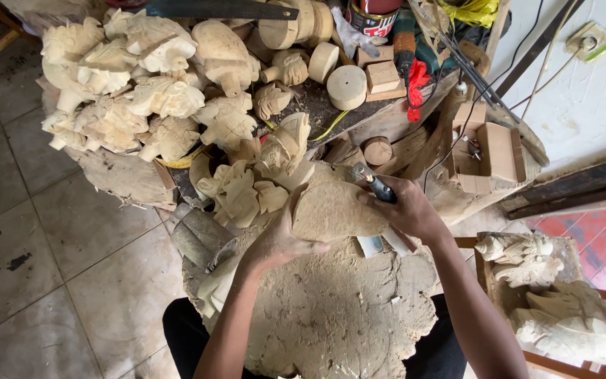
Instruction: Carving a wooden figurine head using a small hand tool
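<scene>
Left hand [278,242] cups the dusty wood block [334,210] over the lap; right hand [407,210] clenches a rotary carving tool [373,184] at its top edge, pale carvings [170,98] piled on the table [317,105].

We see two bare forearms, no sleeves, no watch, no bands or rings that we can make out. Both run from the bottom edge up to the hands, left hand [280,242] and right hand [409,210]. No gloves on either. Fine pale dust sits on the fingers and knuckles, esp. on the left; fingernails too small to judge. Below the arms we catch dark clothing, prob. black trousers or shorts, at bottom left and bottom right of the lap [184,330]; fabric looks plain, no print or seams visible to us. Upper arms, torso and feet are out of view, so nothing more on what's worn there.
</scene>
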